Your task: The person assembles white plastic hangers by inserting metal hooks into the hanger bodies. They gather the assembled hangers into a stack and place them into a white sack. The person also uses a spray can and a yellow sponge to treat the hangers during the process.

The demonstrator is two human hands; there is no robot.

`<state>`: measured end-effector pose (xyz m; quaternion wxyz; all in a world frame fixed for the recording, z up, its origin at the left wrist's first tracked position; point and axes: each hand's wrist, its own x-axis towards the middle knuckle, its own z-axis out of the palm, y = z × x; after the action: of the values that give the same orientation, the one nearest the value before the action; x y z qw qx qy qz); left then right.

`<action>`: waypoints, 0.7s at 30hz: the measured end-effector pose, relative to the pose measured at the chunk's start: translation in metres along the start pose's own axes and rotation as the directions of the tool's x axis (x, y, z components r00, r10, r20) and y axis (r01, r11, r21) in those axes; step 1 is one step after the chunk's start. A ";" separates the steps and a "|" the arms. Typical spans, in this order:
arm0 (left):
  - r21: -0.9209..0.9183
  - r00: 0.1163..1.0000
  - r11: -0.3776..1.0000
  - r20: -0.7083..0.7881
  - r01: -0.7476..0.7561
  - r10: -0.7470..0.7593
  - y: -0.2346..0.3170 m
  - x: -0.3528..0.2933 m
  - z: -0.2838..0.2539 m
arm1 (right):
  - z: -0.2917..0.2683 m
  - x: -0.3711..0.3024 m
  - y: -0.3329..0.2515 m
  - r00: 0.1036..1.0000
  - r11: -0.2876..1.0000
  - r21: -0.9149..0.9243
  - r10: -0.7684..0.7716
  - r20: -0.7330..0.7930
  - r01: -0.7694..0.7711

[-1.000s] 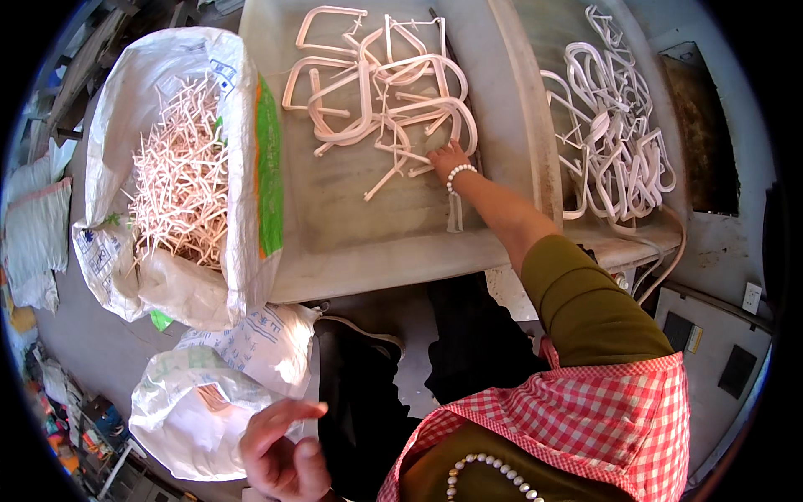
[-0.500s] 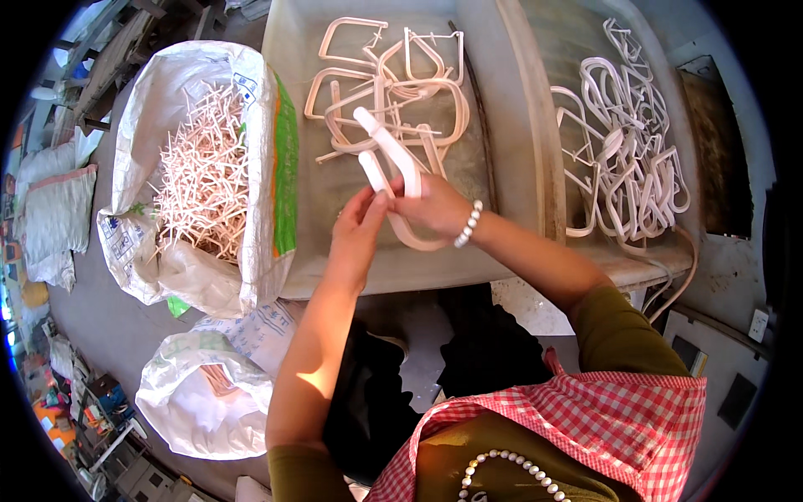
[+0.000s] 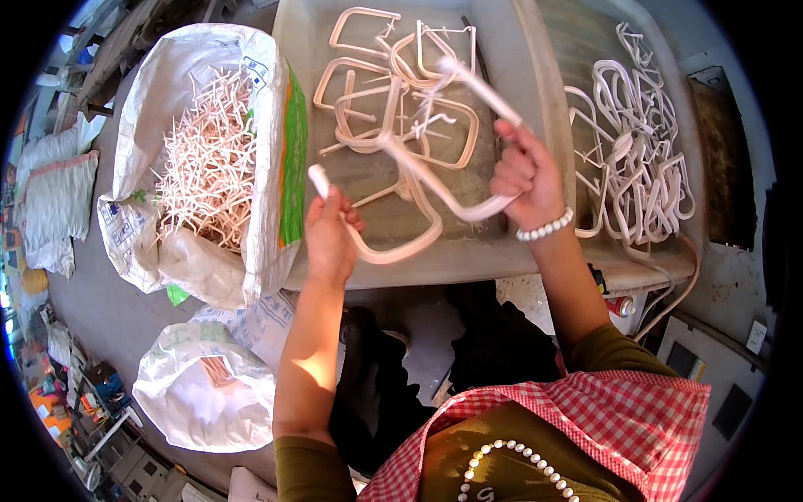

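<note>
My left hand (image 3: 330,234) is closed around one end of a pale pink U-shaped bar (image 3: 401,251), whose bend curves away to the right above the trough's near edge. My right hand (image 3: 529,174), with a bead bracelet at the wrist, grips a second pale U-shaped bar (image 3: 477,213) at its bent side. That bar is smeared by motion, and its two arms point up and left. Beyond both hands, several loose pink U-shaped bars (image 3: 468,134) lie overlapping on the trough floor, some with thin pieces attached.
The grey trough (image 3: 376,276) has a second compartment at right holding a tangled heap of pale bars (image 3: 631,159). At left stands a white woven sack (image 3: 125,201) filled with thin pink sticks (image 3: 209,167). A smaller white bag (image 3: 180,402) sits on the floor below it.
My hands were close together over the trough, with the pale bars between them. They have moved apart, the right one up and to the right, each with its own bar.
</note>
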<state>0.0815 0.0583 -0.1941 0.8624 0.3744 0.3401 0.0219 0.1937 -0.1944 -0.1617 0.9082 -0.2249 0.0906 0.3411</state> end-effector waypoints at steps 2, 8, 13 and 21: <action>-0.108 0.997 0.992 0.047 0.064 -0.059 0.003 0.008 -0.023 | -0.011 0.007 -0.011 0.999 0.957 0.287 0.026 0.046 -0.038; -0.180 0.990 0.977 0.100 0.116 -0.099 -0.005 -0.004 0.015 | -0.015 -0.007 0.044 0.966 0.760 0.596 0.220 0.137 -0.258; -0.285 0.946 0.950 0.324 0.128 -0.030 -0.002 -0.020 0.014 | -0.026 -0.005 0.063 0.912 0.868 0.339 0.406 -0.062 -0.364; -0.216 0.934 0.974 0.356 0.070 0.012 0.036 -0.048 0.007 | -0.158 0.088 0.060 0.961 -0.240 -0.971 -0.266 0.080 0.014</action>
<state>0.0569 0.0658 -0.1394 0.9465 0.2671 0.1798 -0.0204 0.2181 -0.1779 -0.3501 0.4115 -0.8829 -0.1629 0.1567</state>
